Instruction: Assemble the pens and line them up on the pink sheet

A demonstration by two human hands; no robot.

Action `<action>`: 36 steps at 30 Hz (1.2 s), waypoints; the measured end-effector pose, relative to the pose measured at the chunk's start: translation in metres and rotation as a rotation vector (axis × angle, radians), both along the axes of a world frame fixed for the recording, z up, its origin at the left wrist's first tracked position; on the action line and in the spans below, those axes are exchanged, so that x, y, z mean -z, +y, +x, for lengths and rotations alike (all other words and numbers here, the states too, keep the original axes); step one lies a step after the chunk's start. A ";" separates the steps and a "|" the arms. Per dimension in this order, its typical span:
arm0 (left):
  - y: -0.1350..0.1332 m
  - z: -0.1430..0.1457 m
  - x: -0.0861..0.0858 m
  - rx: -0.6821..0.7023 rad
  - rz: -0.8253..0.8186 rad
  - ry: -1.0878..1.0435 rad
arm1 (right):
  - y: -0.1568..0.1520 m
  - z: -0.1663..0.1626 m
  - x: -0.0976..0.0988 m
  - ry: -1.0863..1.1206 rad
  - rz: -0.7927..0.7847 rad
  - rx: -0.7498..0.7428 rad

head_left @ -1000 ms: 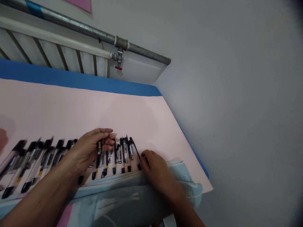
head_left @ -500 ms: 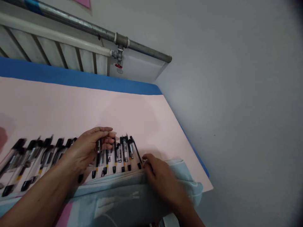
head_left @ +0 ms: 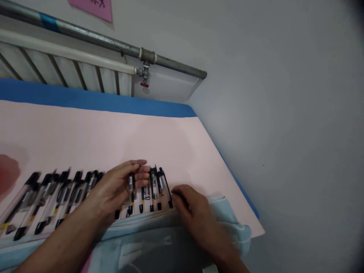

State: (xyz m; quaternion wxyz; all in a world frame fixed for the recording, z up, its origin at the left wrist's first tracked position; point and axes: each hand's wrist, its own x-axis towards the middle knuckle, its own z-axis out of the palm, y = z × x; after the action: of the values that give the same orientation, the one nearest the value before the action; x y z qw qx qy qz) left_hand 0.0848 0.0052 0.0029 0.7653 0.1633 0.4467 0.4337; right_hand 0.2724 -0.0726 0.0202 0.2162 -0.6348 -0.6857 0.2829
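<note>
Pens (head_left: 153,180) in a row on the pink counter (head_left: 142,132), along its near edge, dark tips toward the light-blue cloth (head_left: 142,242) there. Row stops well short of the counter's right edge. Left hand (head_left: 113,185) over the row: grip loosely curled, fingers spread a little; one pen shows between palm and fingers, cannot tell if held. Right hand (head_left: 196,210) just beside the end pen (head_left: 166,186): grip nearly pinched; cannot tell what, if anything, it has. Radiator (head_left: 89,79) beyond the far edge.
</note>
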 end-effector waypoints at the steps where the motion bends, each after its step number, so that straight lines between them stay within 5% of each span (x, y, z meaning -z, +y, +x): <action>1: -0.003 0.004 -0.002 -0.012 0.012 -0.036 | 0.003 -0.006 -0.002 0.043 0.020 -0.010; 7: -0.024 0.027 -0.009 -0.039 0.113 -0.093 | 0.026 -0.049 -0.005 0.303 -0.015 -0.105; 12: -0.029 0.026 -0.005 0.035 0.267 -0.048 | 0.045 -0.034 0.007 0.442 -0.083 -0.009; 17: -0.020 0.017 -0.003 0.012 0.354 0.199 | 0.059 0.008 0.031 0.163 -0.020 0.251; 21: -0.018 0.016 -0.005 -0.006 0.346 0.226 | 0.056 0.014 0.045 -0.019 0.029 0.196; 36: -0.014 0.002 -0.003 0.036 0.391 0.289 | 0.032 0.016 0.050 -0.237 0.215 0.083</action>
State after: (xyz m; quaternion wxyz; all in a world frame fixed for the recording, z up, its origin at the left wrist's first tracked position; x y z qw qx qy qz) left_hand 0.0868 -0.0085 0.0063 0.6549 0.3767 0.4559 0.4706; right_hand 0.2882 -0.0406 -0.0299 0.2121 -0.6646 -0.7060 0.1221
